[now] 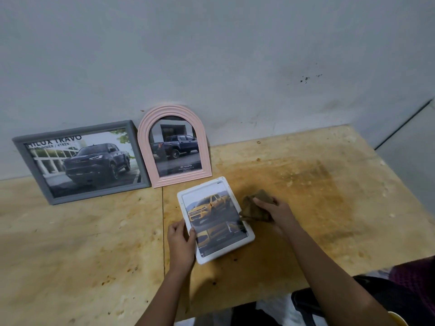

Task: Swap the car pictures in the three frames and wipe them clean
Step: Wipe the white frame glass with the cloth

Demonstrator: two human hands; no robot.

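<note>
A white frame (247, 241) with a yellow pickup picture lies flat on the wooden table (306, 184). My left hand (180, 243) grips its left edge, thumb over the rim. My right hand (275, 211) holds a crumpled brown cloth (254, 205) against the frame's right edge. A grey rectangular frame (21, 147) with a dark pickup picture leans against the wall at the left. Beside it a pink arched frame (146, 128) with a blue pickup picture also leans on the wall.
The grey wall (235, 55) rises right behind the table. The table's front edge runs below my arms, with dark clothing and a bag (353, 297) under it. A seam (163, 220) splits the tabletop.
</note>
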